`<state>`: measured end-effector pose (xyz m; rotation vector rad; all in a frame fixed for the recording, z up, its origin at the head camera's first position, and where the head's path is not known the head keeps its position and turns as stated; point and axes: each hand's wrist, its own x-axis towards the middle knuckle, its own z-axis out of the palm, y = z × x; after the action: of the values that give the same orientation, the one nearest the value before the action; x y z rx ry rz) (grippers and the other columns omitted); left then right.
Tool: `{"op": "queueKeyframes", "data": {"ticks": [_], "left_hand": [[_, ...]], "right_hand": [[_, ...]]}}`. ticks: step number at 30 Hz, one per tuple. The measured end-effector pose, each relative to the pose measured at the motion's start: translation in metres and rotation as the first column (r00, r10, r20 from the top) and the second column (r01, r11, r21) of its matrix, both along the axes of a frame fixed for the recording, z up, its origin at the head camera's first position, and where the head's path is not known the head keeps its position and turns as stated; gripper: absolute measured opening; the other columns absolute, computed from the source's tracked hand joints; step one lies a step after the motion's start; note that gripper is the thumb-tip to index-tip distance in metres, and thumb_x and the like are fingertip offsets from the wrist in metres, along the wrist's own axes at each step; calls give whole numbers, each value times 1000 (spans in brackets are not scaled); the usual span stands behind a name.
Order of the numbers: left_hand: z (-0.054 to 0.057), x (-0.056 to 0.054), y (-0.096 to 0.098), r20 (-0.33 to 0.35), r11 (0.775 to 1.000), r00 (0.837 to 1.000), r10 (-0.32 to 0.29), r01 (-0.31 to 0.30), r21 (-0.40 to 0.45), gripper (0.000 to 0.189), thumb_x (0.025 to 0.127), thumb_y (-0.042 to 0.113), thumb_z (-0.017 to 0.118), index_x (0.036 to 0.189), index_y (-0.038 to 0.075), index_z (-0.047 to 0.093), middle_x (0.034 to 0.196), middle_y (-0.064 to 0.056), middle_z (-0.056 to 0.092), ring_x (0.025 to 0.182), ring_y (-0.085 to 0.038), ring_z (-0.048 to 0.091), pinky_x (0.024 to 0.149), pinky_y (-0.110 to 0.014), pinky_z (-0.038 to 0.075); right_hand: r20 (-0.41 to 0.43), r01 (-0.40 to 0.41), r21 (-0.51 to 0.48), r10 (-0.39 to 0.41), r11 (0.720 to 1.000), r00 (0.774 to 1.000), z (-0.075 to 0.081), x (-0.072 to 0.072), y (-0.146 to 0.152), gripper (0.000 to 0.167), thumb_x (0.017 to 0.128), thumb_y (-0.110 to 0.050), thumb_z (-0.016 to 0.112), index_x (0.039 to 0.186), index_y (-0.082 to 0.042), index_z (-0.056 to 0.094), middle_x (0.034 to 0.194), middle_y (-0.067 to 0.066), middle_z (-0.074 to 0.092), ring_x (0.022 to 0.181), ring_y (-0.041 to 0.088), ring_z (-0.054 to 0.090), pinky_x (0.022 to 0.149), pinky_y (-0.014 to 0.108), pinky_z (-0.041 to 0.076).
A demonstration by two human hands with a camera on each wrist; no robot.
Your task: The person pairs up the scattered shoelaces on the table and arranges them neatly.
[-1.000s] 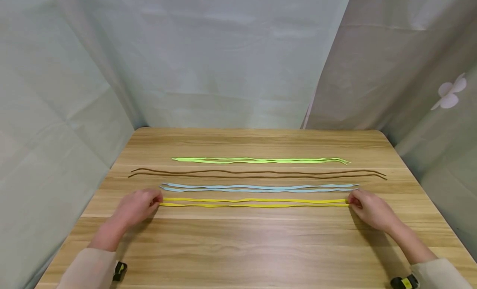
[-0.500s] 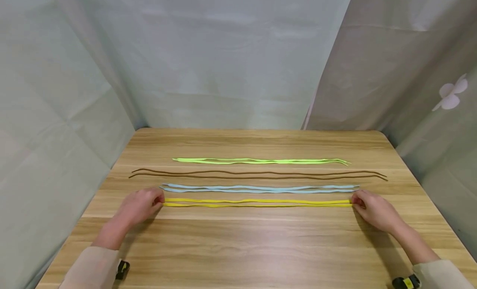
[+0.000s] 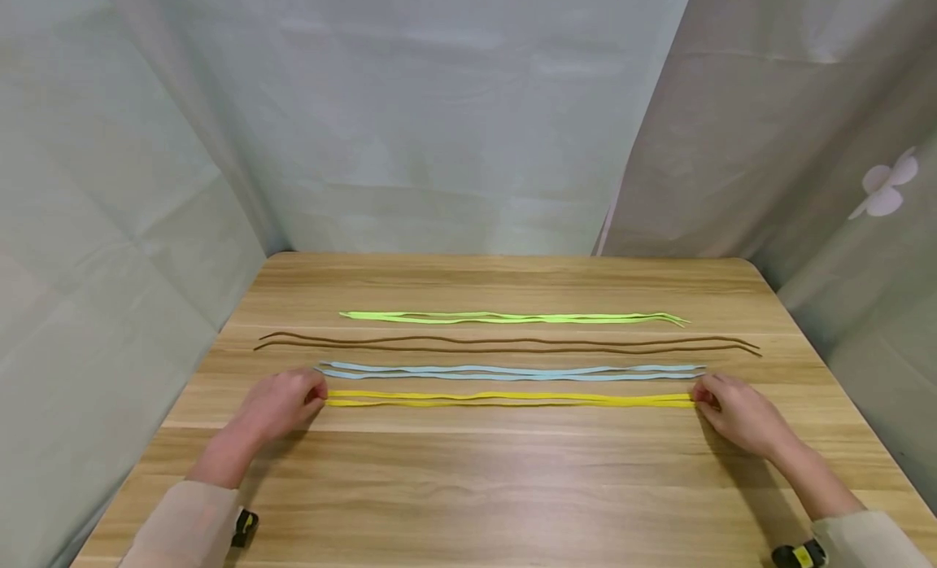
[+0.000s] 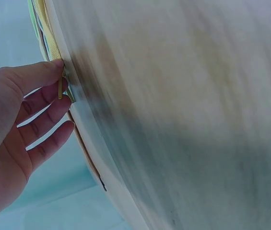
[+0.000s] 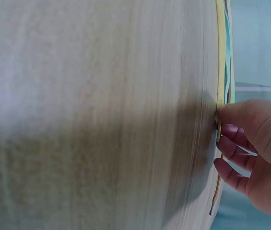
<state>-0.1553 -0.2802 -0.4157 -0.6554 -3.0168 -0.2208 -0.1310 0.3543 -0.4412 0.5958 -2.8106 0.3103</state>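
Two strands of yellow flat shoelace [image 3: 505, 399] lie side by side across the table, nearest to the person. My left hand [image 3: 281, 405] pinches their left ends between thumb and fingertips; in the left wrist view a short yellow tip [image 4: 60, 88] pokes out below the thumb. My right hand [image 3: 739, 413] pinches the right ends, where the strands run together. Just beyond lie light blue shoelaces [image 3: 512, 377], their ends close to both hands. Farther back are thin brown shoelaces [image 3: 505, 351], longer than the others, then bright green shoelaces [image 3: 439, 316].
The wood-grain table [image 3: 483, 487] has rounded far corners. Pale grey cloth [image 3: 439, 128] hangs behind it and on both sides. A small black and yellow device [image 3: 801, 554] sits at the right sleeve, another black device [image 3: 245, 527] at the left.
Both hands have shifted slightly right, still pinching the yellow shoelaces. The two strands have drawn together at the right end. The other shoelaces lie as before.
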Motion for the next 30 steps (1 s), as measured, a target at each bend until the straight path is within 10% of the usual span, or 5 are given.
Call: {"op": "queueKeyframes", "data": {"ticks": [30], "left_hand": [[0,5,-6,-24,1000,1000,-11,11,-5,17,73,8,73,73,17,58,72,7,52,62,-7,45,53,-28,40]], "right_hand": [[-22,-12,-5,12,1000,1000,-2,-3,3,26,65,2,75,75,-15,57,72,-7,50,65,7,47,55,29,43]]}}
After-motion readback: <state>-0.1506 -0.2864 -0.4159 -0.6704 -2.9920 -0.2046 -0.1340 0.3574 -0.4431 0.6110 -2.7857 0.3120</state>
